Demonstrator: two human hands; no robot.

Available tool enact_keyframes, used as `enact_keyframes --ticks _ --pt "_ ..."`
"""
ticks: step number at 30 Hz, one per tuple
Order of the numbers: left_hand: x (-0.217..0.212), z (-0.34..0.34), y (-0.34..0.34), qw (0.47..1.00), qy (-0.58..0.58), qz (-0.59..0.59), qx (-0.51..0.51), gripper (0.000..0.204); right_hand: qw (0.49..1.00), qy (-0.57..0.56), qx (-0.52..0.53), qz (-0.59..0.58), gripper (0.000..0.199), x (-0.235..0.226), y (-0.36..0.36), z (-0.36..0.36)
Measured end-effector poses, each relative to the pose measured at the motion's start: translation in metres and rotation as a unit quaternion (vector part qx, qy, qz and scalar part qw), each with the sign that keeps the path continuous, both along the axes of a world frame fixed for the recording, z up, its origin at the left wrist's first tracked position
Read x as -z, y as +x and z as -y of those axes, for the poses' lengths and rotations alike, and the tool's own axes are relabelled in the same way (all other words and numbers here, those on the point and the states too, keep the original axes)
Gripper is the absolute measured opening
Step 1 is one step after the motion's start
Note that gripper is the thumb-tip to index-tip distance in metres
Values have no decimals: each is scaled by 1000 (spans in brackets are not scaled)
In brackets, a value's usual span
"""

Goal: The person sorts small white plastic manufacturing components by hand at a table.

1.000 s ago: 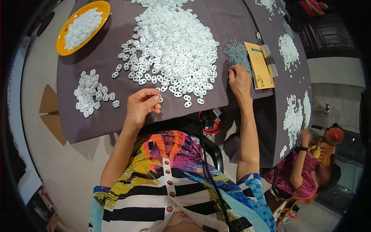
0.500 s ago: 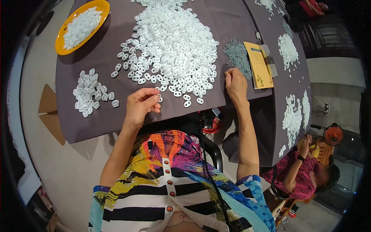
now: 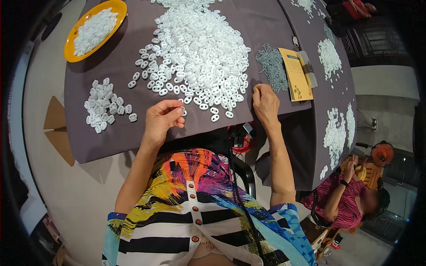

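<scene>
My left hand (image 3: pixel 162 119) rests near the table's front edge, fingers curled and pinching a small white plastic ring piece (image 3: pixel 181 109). My right hand (image 3: pixel 265 102) lies on the purple cloth at the right foot of the big heap of white ring pieces (image 3: pixel 199 48), its fingertips pinched together next to the grey heap; whether it holds anything is hidden. A small heap of grey metal bits (image 3: pixel 273 66) lies just beyond my right hand. A smaller group of white pieces (image 3: pixel 104 106) sits to the left of my left hand.
An orange plate (image 3: pixel 69 44) with white pieces stands at the far left. A yellow booklet (image 3: pixel 296 80) lies right of the grey heap. More white heaps (image 3: pixel 332 133) cover the right side of the table (image 3: pixel 111 137). Another person (image 3: pixel 350 199) sits at lower right.
My right hand has slid a little left and toward me, from beside the booklet to the edge of the white heap. My left hand stays put.
</scene>
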State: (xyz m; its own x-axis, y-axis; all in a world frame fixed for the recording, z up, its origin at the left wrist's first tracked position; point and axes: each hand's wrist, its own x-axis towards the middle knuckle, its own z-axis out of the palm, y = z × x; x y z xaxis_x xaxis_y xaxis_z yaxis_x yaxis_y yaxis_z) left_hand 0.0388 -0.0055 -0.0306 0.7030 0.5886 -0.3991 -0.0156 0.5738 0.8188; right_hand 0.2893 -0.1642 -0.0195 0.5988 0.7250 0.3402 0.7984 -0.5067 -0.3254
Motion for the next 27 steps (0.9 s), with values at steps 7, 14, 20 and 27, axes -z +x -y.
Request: enact_keyframes --ticks 7,14,20,27 --pt "3 1 -1 1000 -5 13 -3 13 1000 -11 -14 22 6 -1 -7 -2" --pt "-2 0 -1 1000 -3 -2 -5 15 999 28 7 34 6 2 22 -7" --pt "0 0 1 1000 -6 0 -5 15 995 -33 17 90 11 7 45 -11" --pt "-2 -1 0 1000 -4 2 -2 15 995 -63 17 75 13 10 40 -10"
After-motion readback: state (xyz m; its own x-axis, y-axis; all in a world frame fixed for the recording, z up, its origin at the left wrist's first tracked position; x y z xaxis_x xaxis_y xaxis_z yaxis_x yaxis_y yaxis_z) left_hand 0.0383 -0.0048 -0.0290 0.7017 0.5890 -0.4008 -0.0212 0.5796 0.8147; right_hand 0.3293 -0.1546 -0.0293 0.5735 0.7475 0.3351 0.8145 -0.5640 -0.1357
